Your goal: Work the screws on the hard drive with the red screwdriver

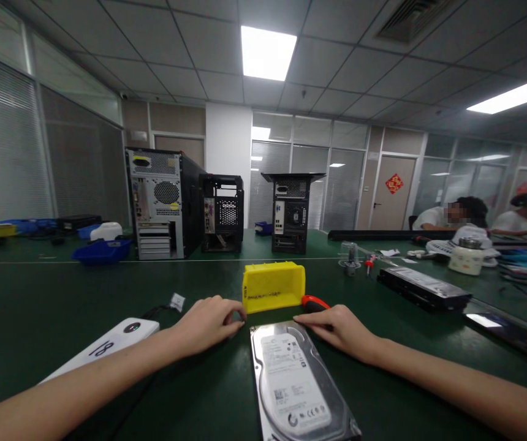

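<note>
A silver hard drive (291,380) with a white label lies flat on the green table in front of me. At its far left corner, my left hand (212,321) is closed, thumb and index finger curled together; anything between the tips is too small to make out. My right hand (341,331) stretches its index finger to the drive's far right corner and appears to hold nothing. Just beyond both hands stands a yellow bin (275,275), its opening facing me, with small dark pieces like screws inside. A red-and-black handle (315,303) lies beside the bin, behind my right hand.
A white device marked 18 (107,346) lies under my left forearm, near a black cable. Computer cases (166,202) stand at the back. On the right are another drive stack (422,288), a phone-like slab (511,331) and a jar (466,257). People sit far right.
</note>
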The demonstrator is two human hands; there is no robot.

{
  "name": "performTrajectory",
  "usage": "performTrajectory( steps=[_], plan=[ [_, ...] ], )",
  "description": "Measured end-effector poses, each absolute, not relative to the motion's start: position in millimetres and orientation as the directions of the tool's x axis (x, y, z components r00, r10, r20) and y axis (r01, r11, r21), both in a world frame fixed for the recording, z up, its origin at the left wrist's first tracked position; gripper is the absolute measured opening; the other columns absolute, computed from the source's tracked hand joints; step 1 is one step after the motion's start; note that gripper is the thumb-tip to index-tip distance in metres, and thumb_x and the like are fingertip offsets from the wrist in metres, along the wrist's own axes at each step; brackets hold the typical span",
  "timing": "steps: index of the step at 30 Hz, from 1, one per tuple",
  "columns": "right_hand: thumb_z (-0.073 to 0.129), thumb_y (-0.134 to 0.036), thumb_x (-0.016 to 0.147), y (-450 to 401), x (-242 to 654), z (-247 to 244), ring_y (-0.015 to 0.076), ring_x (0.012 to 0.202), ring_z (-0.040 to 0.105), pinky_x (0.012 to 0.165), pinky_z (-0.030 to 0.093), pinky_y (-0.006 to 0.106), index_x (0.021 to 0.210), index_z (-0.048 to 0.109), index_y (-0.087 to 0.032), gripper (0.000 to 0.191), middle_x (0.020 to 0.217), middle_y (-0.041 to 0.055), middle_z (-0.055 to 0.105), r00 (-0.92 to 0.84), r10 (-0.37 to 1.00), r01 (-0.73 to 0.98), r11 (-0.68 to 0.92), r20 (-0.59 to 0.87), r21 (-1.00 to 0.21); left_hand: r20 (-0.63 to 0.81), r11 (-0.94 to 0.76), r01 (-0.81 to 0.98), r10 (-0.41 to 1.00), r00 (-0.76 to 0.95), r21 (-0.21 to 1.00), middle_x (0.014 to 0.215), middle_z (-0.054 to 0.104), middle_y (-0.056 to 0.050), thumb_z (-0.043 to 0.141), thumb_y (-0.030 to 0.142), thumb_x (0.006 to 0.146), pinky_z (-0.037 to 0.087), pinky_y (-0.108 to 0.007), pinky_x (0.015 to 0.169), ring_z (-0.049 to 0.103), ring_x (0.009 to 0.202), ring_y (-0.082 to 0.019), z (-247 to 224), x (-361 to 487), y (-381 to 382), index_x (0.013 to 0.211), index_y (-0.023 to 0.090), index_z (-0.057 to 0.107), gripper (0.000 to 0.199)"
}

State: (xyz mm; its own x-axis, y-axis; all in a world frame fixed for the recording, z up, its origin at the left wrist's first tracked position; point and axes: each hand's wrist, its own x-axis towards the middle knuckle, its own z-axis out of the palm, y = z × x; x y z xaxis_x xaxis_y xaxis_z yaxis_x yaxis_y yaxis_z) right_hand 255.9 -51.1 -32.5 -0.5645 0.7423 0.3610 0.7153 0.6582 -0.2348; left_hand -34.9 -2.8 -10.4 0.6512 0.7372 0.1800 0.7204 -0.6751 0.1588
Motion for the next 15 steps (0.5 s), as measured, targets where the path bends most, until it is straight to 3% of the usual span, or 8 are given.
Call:
performTrajectory(
  steps=[6,11,15],
  plan=[
    [0.044,-0.023,0.085,-53.4,254.5,-34.1,0.0165,0.092,0.063,0.082,0.048,0.029,0.117,0.056,-0.026,0.035,0.108,0.0002,0.065,-0.56,0.747,0.716,0.654,0.359,-0.243,0.176,-0.673,0.722,0.739,0.65,0.161,0.073,0.061,0.002,0.045,0.036,0.081,0.035,-0.023,0.054,0.056,0.064,-0.014,-8.2,-34.2,-5.4,0.096,0.029,0.06,0.023],
    [0.04,-0.028,0.087,-51.1,254.4,-30.9,0.016,0.077,0.064,0.073,0.049,0.029,0.116,0.056,-0.023,0.034,0.095,0.0043,0.068,-0.445,0.786,0.762,0.584,0.428,-0.28,0.161,-0.668,0.725,0.744,0.648,0.169,0.073,0.062,0.001,0.044,0.035,0.081,0.036,-0.023,0.055,0.056,0.065,-0.014,-5.1,-33.8,-10.0,0.097,0.026,0.06,0.025],
    [0.046,-0.042,0.082,-44.2,263.7,-13.5,0.0218,0.095,0.056,0.08,0.046,0.036,0.12,0.05,-0.018,0.045,0.106,0.0112,0.057,-0.257,0.844,0.856,0.425,0.47,-0.295,0.167,-0.673,0.721,0.74,0.652,0.168,0.072,0.062,0.002,0.045,0.035,0.081,0.036,-0.024,0.055,0.056,0.066,-0.015,-5.2,-34.5,-10.2,0.096,0.027,0.061,0.023]
  ],
)
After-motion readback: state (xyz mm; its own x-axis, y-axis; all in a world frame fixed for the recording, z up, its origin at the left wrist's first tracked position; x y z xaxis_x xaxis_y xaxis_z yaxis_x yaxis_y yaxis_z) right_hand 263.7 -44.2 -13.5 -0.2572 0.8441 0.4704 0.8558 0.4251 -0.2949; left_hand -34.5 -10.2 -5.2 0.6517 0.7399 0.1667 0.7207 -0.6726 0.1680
